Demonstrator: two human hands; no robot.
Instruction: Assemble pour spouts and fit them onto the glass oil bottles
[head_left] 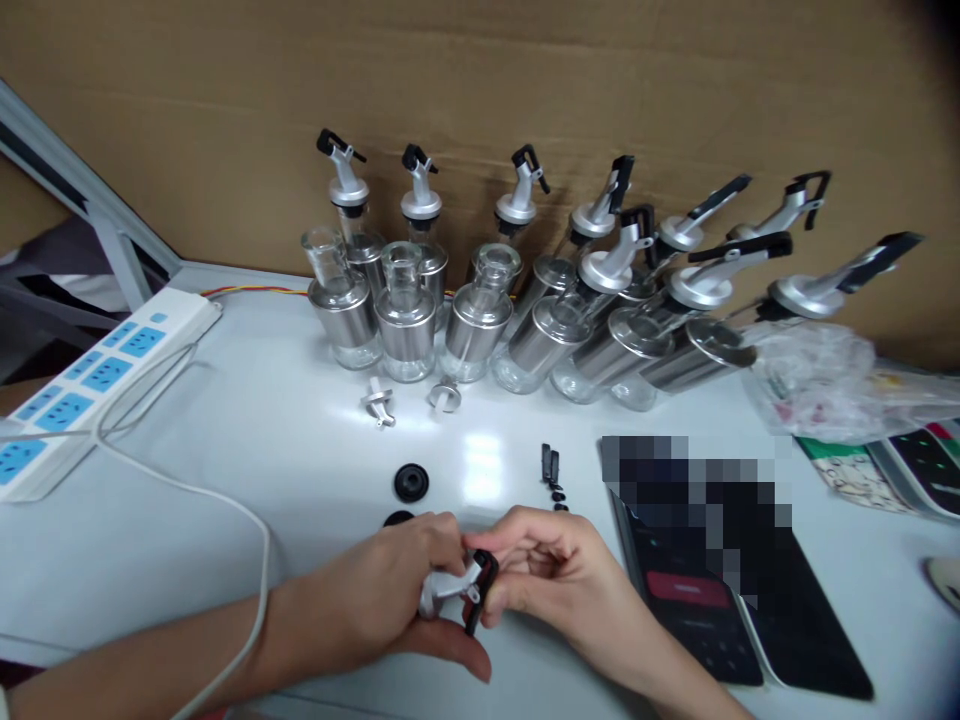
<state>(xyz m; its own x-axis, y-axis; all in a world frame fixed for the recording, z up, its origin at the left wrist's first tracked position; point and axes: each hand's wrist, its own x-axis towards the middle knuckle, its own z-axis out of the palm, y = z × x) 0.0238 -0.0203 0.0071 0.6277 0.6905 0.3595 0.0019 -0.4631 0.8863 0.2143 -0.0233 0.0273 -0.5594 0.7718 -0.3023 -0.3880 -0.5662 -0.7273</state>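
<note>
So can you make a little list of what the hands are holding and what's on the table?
left hand: grips a silver pourer spout
right hand: pinches the spout's black flap
behind: glass bottles, three without spouts
loose parts: two silver spouts, black discs, small black flaps
left side: power strip
right side: phone, plastic bag

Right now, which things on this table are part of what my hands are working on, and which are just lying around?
In the work:
- silver pourer spout with black flip cap, held by left hand and right hand
- loose spouts
- black gaskets
- small black parts
- glass bottles

Lying about:
- power strip
- white cable
- phones
- plastic bag
</note>
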